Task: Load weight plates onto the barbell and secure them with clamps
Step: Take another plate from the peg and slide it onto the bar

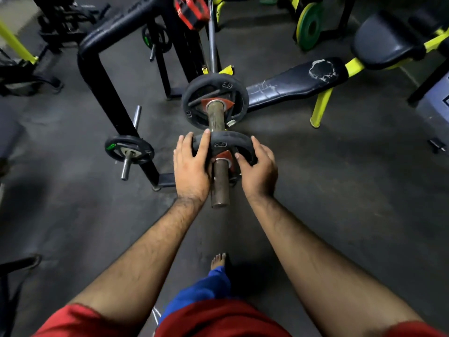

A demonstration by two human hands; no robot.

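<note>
Barbell sleeve [220,183]: rusty, its end pointing toward the person, between both hands.
Near plate [226,142]: black, marked 2.5, threaded on the sleeve, apart from the far plate.
Far plate [194,93]: further up the sleeve, same marking.
Left hand [190,166]: grasping the near plate's left rim.
Right hand [258,169]: grasping its right rim.
Bench [298,83]: just beyond the sleeve, cracked black pad.
</note>
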